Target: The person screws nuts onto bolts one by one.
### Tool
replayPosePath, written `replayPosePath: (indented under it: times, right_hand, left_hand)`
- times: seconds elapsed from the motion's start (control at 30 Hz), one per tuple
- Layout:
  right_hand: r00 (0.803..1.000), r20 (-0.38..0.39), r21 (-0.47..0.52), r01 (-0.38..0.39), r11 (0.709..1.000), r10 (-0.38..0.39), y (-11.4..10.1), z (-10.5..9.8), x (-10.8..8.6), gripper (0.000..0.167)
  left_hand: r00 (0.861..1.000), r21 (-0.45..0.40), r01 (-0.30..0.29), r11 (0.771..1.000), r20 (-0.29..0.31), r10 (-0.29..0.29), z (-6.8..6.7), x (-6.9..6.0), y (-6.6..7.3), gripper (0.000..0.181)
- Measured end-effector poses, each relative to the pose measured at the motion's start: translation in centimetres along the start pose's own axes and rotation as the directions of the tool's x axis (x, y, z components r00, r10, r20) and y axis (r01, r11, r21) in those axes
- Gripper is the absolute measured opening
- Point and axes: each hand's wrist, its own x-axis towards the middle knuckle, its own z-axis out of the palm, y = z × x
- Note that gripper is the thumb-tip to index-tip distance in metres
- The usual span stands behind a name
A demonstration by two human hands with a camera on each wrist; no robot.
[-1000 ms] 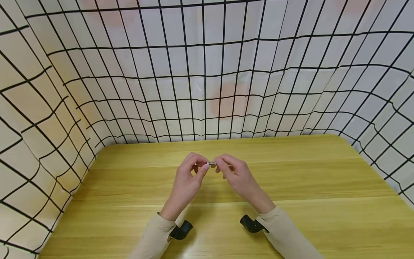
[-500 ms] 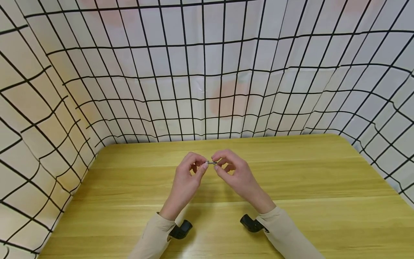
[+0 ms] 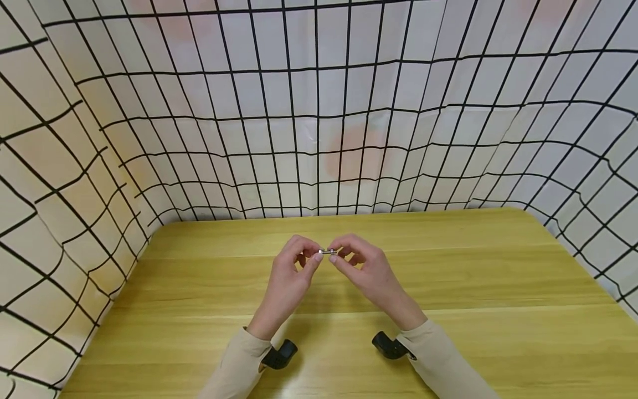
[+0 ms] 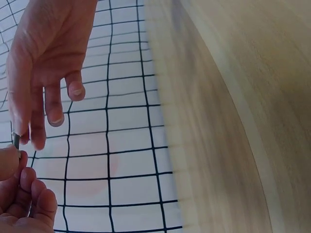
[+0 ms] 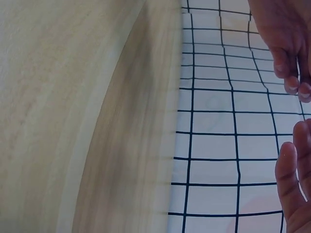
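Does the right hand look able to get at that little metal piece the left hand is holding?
Yes, it appears so: the right hand has its fingertips at one end of the small metal piece, the left hand pinches the other, and nothing visible blocks the way.

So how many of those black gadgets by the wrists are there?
2 show in the head view: a left black gadget beside the left sleeve and a right black gadget beside the right sleeve.
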Motion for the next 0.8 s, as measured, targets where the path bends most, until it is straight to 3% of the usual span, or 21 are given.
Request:
replayPosePath:
  times: [0.13,0.23,0.4,0.53,0.8]
  right_hand:
    - [0.998,0.007,-0.022,-0.07,0.997,0.07,1.6,0.2,-0.3,0.009]
    - [0.993,0.02,-0.038,-0.113,0.993,0.114,2.3,0.2,-0.5,0.005]
    - [0.988,0.047,-0.017,-0.146,0.989,0.146,1.0,-0.1,-0.4,0.019]
    - [0.996,0.042,0.011,-0.084,0.996,0.084,-0.3,-0.4,-0.1,0.031]
    - [0.998,0.008,-0.01,0.056,0.998,-0.056,-0.7,-0.5,0.1,0.022]
  left_hand:
    - [1.0,0.005,-0.007,1.0,0.002,0.007,0.1,0.0,-0.1,0.005]
    - [1.0,0.008,-0.011,1.0,0.008,0.011,0.3,0.0,-0.9,0.005]
    - [0.999,0.01,-0.035,0.999,0.006,0.035,0.8,0.1,-3.1,0.007]
    - [0.998,0.013,-0.056,0.998,-0.001,0.056,0.8,0.1,-3.8,0.006]
    - [0.997,0.02,-0.076,0.997,0.001,0.076,0.6,0.2,-3.9,0.007]
